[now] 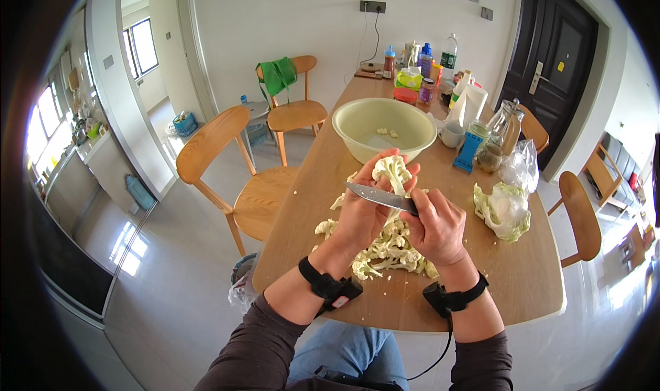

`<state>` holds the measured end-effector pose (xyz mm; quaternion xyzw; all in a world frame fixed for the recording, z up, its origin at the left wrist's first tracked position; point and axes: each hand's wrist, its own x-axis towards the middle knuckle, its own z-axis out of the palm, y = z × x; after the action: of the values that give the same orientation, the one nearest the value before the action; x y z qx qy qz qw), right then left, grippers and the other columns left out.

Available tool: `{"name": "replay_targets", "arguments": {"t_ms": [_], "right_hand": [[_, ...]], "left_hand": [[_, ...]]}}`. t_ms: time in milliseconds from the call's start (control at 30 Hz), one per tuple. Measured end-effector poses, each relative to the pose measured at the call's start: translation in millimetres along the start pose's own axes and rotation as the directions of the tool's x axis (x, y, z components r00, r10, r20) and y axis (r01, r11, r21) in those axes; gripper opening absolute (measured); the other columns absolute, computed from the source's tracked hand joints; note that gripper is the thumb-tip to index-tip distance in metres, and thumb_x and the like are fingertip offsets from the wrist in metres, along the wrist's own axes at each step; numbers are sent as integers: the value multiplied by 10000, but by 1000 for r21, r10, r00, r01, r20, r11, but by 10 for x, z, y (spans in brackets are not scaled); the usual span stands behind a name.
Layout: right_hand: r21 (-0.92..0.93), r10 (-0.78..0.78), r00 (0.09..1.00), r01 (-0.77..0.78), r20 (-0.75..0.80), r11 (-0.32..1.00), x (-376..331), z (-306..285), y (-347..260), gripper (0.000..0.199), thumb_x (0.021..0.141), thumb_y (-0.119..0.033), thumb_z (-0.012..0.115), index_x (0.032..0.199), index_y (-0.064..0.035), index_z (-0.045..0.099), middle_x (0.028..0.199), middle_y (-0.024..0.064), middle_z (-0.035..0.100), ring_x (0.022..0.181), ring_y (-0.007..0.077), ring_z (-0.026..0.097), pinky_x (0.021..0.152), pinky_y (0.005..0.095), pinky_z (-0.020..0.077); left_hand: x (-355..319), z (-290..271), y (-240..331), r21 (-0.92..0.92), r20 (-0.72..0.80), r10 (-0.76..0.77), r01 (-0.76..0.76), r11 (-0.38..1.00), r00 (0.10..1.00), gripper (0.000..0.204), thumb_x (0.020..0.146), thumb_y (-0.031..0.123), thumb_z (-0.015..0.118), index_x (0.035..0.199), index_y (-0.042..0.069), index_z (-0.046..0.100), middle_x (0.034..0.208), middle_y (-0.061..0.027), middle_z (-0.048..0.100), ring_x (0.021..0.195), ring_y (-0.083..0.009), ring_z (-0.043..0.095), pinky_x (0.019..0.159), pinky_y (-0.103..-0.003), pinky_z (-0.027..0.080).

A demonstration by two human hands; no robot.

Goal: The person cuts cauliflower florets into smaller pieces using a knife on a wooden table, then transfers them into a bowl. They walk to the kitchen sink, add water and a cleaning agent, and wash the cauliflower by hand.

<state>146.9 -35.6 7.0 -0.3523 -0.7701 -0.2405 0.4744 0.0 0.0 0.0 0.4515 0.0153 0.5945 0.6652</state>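
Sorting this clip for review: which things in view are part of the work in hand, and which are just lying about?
In use: cauliflower floret in left hand; knife in right hand; pile of cut florets; pale green bowl.

Lying about: cauliflower leaves, bottles, paper roll, glass jug, chairs.

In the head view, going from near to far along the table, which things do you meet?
Pile of cauliflower pieces → left hand holding a floret → pale green bowl → bottles at the far end.
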Motion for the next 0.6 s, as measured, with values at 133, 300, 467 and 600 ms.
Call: {"name": "replay_targets", "arguments": {"t_ms": [133, 300, 467, 600], "right_hand": [[-1, -7, 1000, 7, -17, 1000, 5, -1, 2, 318, 829, -322, 689, 1018, -87, 586, 663, 31, 471, 512, 191, 536, 426, 309, 417], [-4, 5, 1000, -5, -9, 1000, 13, 4, 5, 307, 832, -302, 686, 1020, -82, 582, 671, 34, 482, 515, 199, 540, 427, 315, 423], [0, 55, 998, -55, 1, 998, 16, -7, -1, 292, 836, -285, 683, 1016, -78, 580, 677, 41, 491, 525, 205, 553, 433, 317, 437], [-12, 30, 1000, -30, 9, 999, 21, -18, -1, 311, 839, -293, 680, 1039, -76, 584, 679, 36, 494, 530, 203, 558, 432, 311, 436]], "left_hand": [[-32, 41, -40, -110, 8, -40, 40, 993, 999, 589, 930, 253, 608, 1390, 9, 335, 1328, -142, 479, 1265, -342, 478, 1053, -403, 456], [-22, 64, -26, -35, -50, 86, -88, 996, 995, 515, 944, 165, 582, 1376, -4, 359, 1309, -147, 493, 1255, -340, 488, 1060, -406, 452], [-12, 56, 9, 141, -67, 218, -207, 968, 974, 451, 951, 86, 548, 1360, -19, 389, 1315, -163, 489, 1239, -340, 504, 1068, -411, 446], [-9, 11, 52, 101, 0, 118, -118, 988, 993, 470, 950, 117, 560, 1367, -15, 386, 1317, -164, 494, 1227, -342, 516, 1051, -410, 460]]}}
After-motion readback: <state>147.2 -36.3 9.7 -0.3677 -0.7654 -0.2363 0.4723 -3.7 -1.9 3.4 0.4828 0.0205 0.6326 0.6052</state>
